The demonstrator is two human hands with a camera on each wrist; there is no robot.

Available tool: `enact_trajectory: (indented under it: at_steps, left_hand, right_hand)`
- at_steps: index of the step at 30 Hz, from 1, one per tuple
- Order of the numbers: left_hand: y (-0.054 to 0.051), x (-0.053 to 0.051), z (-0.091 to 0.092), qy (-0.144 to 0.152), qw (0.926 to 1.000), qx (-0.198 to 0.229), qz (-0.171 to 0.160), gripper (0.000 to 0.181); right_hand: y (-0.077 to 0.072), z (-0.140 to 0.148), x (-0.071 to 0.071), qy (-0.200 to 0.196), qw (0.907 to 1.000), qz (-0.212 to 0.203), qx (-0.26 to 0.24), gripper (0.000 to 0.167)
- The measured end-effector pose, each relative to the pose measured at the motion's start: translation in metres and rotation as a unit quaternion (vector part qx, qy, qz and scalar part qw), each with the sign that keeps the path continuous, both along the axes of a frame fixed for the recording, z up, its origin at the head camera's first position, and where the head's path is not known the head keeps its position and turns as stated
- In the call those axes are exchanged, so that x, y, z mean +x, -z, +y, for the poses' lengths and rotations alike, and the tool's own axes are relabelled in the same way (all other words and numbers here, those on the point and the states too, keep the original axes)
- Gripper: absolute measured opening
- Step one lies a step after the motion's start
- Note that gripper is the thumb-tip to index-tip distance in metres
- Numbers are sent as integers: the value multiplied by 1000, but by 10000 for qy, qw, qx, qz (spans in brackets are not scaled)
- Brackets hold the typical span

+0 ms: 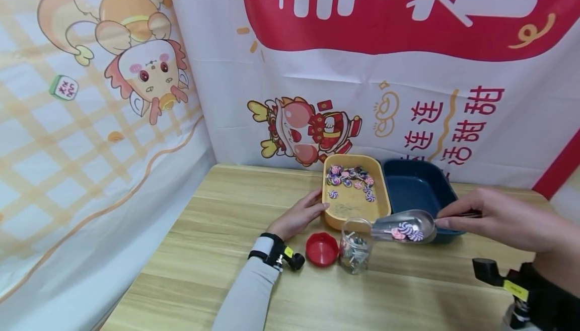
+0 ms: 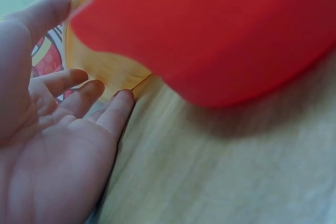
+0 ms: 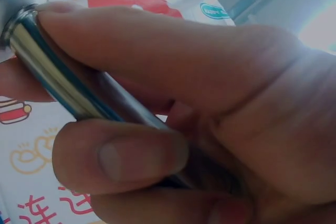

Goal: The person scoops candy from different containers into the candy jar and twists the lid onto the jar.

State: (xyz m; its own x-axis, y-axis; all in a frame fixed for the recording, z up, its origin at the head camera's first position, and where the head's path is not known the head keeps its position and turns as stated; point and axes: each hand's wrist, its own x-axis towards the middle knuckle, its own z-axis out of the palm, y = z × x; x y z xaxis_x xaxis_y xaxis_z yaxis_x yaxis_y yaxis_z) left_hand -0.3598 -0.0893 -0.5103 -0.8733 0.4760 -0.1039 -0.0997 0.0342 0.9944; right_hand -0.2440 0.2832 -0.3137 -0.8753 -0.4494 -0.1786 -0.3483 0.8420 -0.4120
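Note:
In the head view my right hand [image 1: 503, 220] grips the handle of a metal scoop [image 1: 419, 215]. Several small swirl lollipops [image 1: 407, 231], purple-and-white and pink, lie in it. The right wrist view shows thumb and fingers wrapped around the shiny scoop handle [image 3: 63, 72]. The scoop's front edge is at the mouth of a clear jar [image 1: 355, 253] partly filled with small sticked pieces. My left hand [image 1: 299, 215] touches the left side of a yellow bin [image 1: 358, 210]; its relaxed fingertips [image 2: 123, 98] rest against the outer wall, thumb by the rim. More swirl lollipops [image 1: 346, 176] lie in the bin.
A red scalloped lid [image 1: 322, 249] sits on the wooden table [image 1: 217, 230] left of the jar, close to my left wrist. Beside the yellow bin stands a dark blue bin [image 1: 417, 185], partly under the scoop and right hand. A printed cloth backdrop [image 1: 217, 69] hangs behind.

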Motion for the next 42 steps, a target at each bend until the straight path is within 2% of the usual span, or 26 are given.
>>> enact_trajectory:
  at_steps: [9,15,24,36,42]
  left_hand:
    - [-1,-3,1,-5,10000,-66,-16,72]
    - [0,-1,0,0,10000,-64,-56,72]
    - [-1,1,0,-39,10000,-64,-43,72]
    - [-3,1,2,-33,10000,-47,-65,70]
    - [-3,1,1,-8,10000,-22,-33,69]
  right_hand:
    - [-1,4,0,-41,10000,5,-30,25]
    - [-1,5,1,57,9999,-119,-73,27]
    - [-5,-4,8,225,9993,289,-26,32]
    - [-7,-12,10,186,9993,173,-275,27]
    - [-8,-13,9,200,9991,306,-228,26]
